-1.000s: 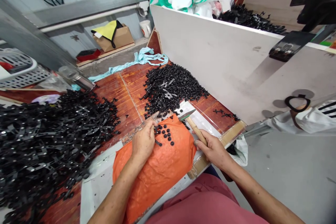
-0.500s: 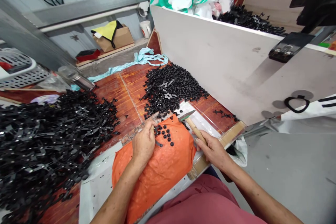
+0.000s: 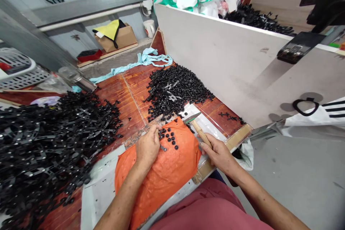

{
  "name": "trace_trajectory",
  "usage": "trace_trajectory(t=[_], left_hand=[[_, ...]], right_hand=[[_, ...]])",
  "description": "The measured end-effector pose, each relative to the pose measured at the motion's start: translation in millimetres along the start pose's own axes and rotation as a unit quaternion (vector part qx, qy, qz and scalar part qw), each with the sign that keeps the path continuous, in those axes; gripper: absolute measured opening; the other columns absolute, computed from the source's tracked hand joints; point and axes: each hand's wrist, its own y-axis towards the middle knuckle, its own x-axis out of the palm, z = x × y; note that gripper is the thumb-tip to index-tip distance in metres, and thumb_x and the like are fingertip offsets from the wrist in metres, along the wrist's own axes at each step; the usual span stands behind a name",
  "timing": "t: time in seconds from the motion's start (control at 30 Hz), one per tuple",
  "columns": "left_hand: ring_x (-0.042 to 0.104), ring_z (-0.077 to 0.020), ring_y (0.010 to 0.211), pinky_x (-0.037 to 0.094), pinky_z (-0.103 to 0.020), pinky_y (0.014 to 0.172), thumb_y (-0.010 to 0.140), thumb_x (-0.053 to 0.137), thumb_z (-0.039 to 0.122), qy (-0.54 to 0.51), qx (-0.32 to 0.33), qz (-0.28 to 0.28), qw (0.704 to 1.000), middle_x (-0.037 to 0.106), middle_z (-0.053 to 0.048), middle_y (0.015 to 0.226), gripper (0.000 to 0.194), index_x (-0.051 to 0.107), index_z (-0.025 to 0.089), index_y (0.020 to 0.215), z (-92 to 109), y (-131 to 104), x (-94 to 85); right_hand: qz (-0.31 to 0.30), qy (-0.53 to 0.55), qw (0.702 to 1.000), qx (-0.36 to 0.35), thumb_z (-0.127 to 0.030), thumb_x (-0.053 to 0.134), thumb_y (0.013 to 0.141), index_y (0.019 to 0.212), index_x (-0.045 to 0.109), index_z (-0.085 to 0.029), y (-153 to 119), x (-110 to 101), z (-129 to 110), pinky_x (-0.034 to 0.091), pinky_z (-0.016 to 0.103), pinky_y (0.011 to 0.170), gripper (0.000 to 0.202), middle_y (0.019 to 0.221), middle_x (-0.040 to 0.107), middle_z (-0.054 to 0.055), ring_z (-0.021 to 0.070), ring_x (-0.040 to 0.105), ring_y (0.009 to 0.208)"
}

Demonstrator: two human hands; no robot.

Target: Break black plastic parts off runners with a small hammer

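Note:
My left hand (image 3: 147,147) rests on an orange cloth (image 3: 161,183), fingers pinched on a small black jointed part (image 3: 162,147) that is mostly hidden beneath them. Beside those fingertips, several small round black caps (image 3: 172,138) lie on the cloth. My right hand (image 3: 217,151) is wrapped round the wooden handle of a hammer (image 3: 199,132). The hammer's dark, partly green head points up and left, above the cloth's far right edge. Just beyond the cloth is a heap of small black pegs and parts (image 3: 180,86).
A big pile of black jointed strips (image 3: 51,143) covers the table's left side. On the right stands a tall pale board (image 3: 223,57). Farther back are a light blue cloth strip (image 3: 129,65), a metal flask (image 3: 81,81), a white mug (image 3: 149,28) and a white basket (image 3: 21,72).
Both hands and the hammer stay almost where they were. The camera view has shifted very slightly.

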Motion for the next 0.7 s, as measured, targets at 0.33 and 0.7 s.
trace_trajectory(t=[0.33,0.7], left_hand=[[0.068,-0.0202,0.068,0.036,-0.027,0.064,0.101,0.043,0.023,0.004,0.02,-0.013,1.0,0.074,0.001,0.075,0.028,0.068,0.028,0.113,-4,5,-3.9],[0.07,-0.0214,0.071,0.035,-0.026,0.06,0.102,0.043,0.026,0.006,-0.006,-0.027,1.0,0.073,0.0,0.073,0.025,0.059,0.026,0.12,0,6,-6.8]], right_hand=[[-0.069,-0.18,0.976,-0.1,-0.033,0.041,0.106,0.152,0.045,-0.032,11,-5,-30,0.052,0.036,0.089,0.047,0.121,0.074,0.007,0.0257,0.071,0.104],[-0.059,-0.291,0.939,-0.174,-0.024,0.04,0.105,0.16,0.034,-0.032,26,4,-66,0.055,0.035,0.082,0.056,0.117,0.076,0.007,0.0249,0.074,0.094]])
